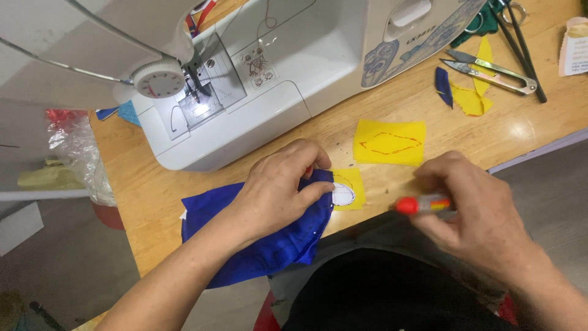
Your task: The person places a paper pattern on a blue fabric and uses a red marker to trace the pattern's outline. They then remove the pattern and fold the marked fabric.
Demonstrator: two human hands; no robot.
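Head view: the left hand (278, 187) presses flat on the blue fabric (257, 236) just left of the small yellow patch (350, 189), while the right hand (474, 211), farther right, grips a red-tipped marker (422, 204) pointing leftward toward it.

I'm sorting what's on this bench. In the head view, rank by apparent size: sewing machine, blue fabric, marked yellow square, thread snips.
1. sewing machine
2. blue fabric
3. marked yellow square and thread snips: the snips look longer but slimmer, so no clear order.
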